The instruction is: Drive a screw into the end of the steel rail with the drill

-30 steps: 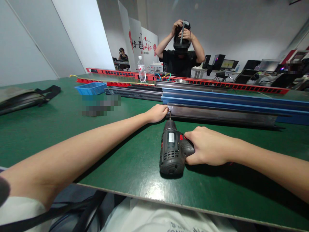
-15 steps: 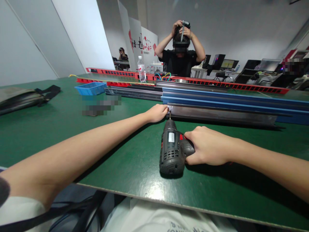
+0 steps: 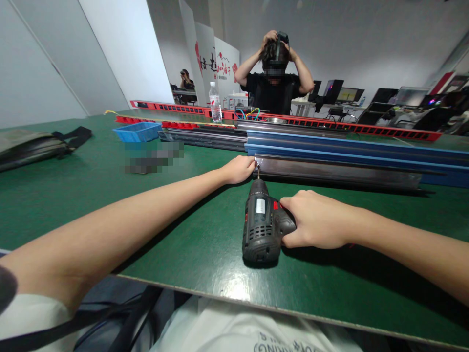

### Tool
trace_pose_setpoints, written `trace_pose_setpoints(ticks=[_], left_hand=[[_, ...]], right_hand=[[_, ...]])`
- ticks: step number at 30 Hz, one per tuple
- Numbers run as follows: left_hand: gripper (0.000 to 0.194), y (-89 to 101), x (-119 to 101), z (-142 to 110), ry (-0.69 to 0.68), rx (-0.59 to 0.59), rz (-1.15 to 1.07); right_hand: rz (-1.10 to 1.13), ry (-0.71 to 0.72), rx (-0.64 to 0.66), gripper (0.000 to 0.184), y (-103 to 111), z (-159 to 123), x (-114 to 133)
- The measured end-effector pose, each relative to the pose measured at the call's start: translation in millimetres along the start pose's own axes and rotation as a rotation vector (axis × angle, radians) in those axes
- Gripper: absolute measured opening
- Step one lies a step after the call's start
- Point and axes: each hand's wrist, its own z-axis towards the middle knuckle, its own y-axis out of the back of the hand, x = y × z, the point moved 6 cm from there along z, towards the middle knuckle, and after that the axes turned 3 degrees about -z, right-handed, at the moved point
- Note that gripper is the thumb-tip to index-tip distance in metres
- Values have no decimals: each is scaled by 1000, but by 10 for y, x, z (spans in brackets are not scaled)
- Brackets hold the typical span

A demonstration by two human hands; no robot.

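Note:
A black cordless drill [image 3: 261,232] lies on its side, level with the green tabletop, its bit pointing away from me. My right hand [image 3: 315,220] is wrapped round its handle. The bit's tip meets the left end of a long dark metal profile [image 3: 337,173], at a small dark spot on its shiny face. My left hand [image 3: 239,169] is closed on that same end of the profile, just left of the bit. Its fingertips are partly hidden behind the end.
Behind the profile lie a long blue rail [image 3: 330,149] and more dark profiles [image 3: 205,139]. Left of these are a blue tray [image 3: 137,132] and a bag [image 3: 32,146]. A water bottle [image 3: 215,105] stands near red strips [image 3: 176,108]. Opposite sits another person [image 3: 274,93], hands on headgear.
The drill, the profile and both my hands look almost unmoved. Across the table, the other person's hands have shifted slightly on the headgear.

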Motion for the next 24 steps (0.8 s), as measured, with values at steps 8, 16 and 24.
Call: trace_pose_setpoints(ticks=[8, 16, 24], left_hand=[[42, -21, -3, 19, -8, -5, -33], [43, -21, -6, 15, 7, 0, -35], [42, -11, 17, 18, -2, -12, -65]], right_hand=[[-32, 8, 1, 25, -28, 13, -9], [-12, 13, 1, 25, -17, 11, -14], [-7, 16, 8, 23, -11, -3, -3]])
